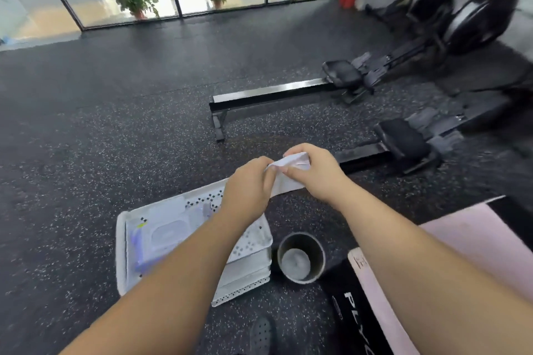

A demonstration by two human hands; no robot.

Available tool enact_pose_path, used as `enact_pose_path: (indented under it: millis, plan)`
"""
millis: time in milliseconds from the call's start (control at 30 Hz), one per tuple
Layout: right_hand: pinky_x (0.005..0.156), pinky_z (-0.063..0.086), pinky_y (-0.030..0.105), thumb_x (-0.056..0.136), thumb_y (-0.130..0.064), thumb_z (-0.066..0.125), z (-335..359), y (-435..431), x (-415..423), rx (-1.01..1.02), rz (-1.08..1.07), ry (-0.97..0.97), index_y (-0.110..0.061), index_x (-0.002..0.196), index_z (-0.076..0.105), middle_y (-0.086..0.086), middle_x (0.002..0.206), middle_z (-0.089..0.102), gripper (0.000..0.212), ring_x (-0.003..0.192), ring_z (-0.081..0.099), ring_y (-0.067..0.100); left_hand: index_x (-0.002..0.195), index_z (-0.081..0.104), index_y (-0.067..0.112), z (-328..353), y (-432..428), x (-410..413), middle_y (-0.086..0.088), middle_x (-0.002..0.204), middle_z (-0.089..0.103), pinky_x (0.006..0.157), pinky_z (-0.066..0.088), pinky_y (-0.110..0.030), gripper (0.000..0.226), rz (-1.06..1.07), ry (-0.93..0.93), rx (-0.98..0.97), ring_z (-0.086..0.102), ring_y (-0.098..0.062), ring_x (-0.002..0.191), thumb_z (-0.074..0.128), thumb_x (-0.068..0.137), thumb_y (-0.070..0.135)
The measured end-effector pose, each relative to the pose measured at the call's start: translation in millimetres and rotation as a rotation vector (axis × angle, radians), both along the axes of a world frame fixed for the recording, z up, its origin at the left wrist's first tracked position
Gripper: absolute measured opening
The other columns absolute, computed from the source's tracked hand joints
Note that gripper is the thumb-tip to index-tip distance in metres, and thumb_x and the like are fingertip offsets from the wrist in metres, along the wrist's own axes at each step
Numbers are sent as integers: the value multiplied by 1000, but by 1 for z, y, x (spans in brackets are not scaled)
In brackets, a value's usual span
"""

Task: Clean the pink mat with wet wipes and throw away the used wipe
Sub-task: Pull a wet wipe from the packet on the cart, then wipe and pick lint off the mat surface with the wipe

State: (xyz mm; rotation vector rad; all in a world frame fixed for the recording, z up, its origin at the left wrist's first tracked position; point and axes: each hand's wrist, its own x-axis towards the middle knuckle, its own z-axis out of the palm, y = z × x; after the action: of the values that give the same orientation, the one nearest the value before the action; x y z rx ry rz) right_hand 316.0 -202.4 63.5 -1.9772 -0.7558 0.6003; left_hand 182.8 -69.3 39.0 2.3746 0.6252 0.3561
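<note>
The person is holding a white wet wipe (292,181) in the air above the dark speckled floor, and the fingers of the left hand (248,190) and the right hand (315,171) are both pinching its upper edge, close together. I am judging that the wipe is now being opened out, so the wiping is not yet begun. The next move is asking to carry it down and to the right onto the pink rectangular mat (476,236), while the small round black bin (315,242) is waiting beside the white perforated tray (121,253).

Gym: rowing machines (360,86), speckled rubber floor (115,124)
</note>
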Motion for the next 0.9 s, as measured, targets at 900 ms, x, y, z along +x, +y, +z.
enact_pose_path:
  millis: [900]
  plan:
    - [78, 43, 15, 85, -37, 76, -57, -380, 23, -96, -921, -35, -32, 114, 66, -14, 111, 67, 31, 102, 61, 8, 98, 74, 26, -45, -336, 142, 11, 84, 70, 72, 52, -32, 20, -644, 102, -278, 64, -6, 78, 60, 104, 38]
